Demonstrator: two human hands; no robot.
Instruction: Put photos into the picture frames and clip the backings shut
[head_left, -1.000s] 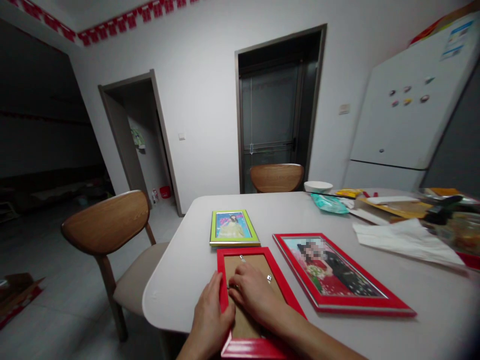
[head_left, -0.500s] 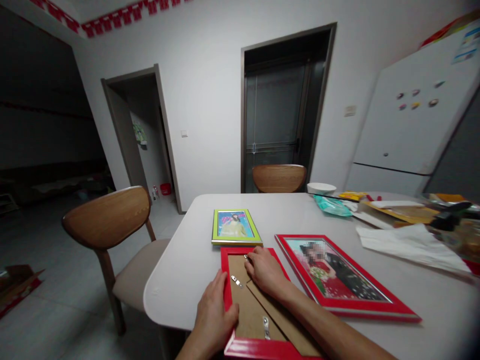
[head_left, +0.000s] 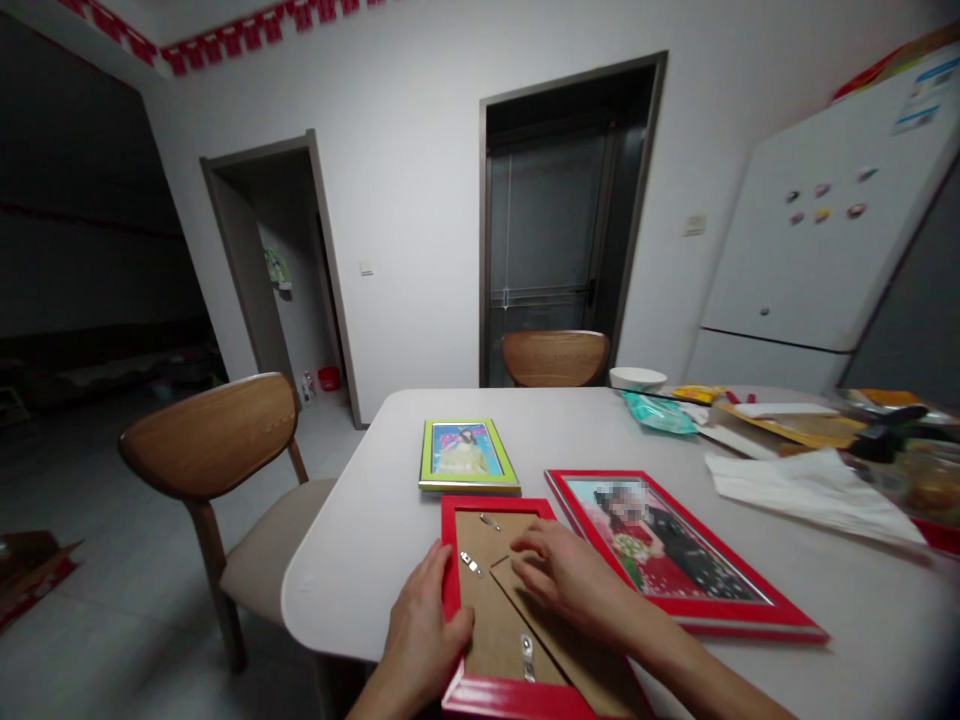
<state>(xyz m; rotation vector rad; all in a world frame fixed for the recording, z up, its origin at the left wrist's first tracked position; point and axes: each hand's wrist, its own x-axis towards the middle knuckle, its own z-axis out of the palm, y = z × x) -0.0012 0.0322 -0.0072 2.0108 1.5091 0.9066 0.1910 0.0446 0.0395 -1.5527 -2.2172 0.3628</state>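
Note:
A red picture frame [head_left: 502, 698] lies face down at the table's near edge, its brown backboard [head_left: 480, 600] showing. Metal clips [head_left: 471, 564] and a fold-out stand leg [head_left: 540, 610] are fixed on the back. My left hand [head_left: 426, 625] grips the frame's left edge, thumb over the rim and fingers along the side. Over the backboard's right part hovers my right hand [head_left: 566, 575], its fingers bent and slightly apart with nothing visible in them. Beyond, a green picture frame [head_left: 469, 455] lies face up. Another red picture frame [head_left: 675, 550] with a photo lies to the right.
The white table [head_left: 360, 520] carries a white bowl [head_left: 637, 378], a teal packet [head_left: 660, 412], white paper [head_left: 814, 490] and other clutter at the right. A wooden chair [head_left: 217, 440] stands at the left, another chair [head_left: 555, 357] at the far side.
My right hand has lifted off the top clip of the red frame's back and moved right and toward me. That clip is now uncovered. My left hand keeps its hold.

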